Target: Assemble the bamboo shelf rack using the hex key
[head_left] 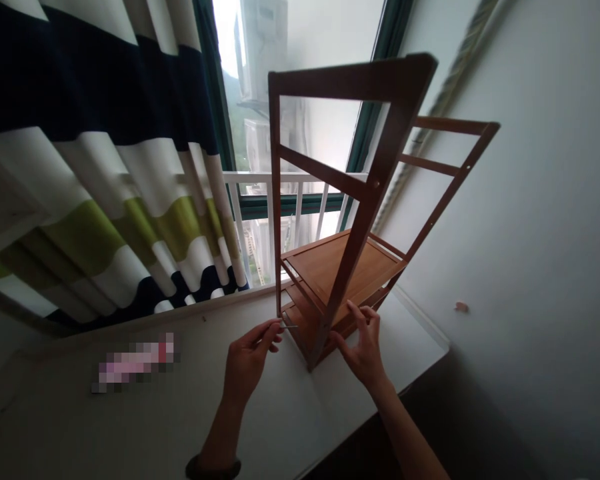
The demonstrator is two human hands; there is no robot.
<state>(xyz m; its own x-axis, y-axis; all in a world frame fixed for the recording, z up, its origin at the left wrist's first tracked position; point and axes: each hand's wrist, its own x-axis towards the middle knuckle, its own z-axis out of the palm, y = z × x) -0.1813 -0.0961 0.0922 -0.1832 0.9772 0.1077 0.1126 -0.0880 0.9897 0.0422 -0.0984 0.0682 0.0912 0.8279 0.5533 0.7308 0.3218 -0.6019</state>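
A brown wooden rack (350,267) with two shelves stands upright on the white ledge, its tall frame nearest me. Pinched in my left hand (250,353) is a thin metal rod (290,327), whose free end points toward the rack's near post (347,267). What is inside the pinch is hidden by my fingers. My right hand (365,347) is by the lower part of that post, thumb and forefinger apart. The thumb tip is close to the post's edge; I cannot tell whether it touches.
A blurred pink item (133,363) lies at left on the white ledge (190,413). Striped curtains (145,220) hang behind it. A white railing (250,177) and window are behind the rack. A wall (545,233) with a small pink piece (461,307) is at right.
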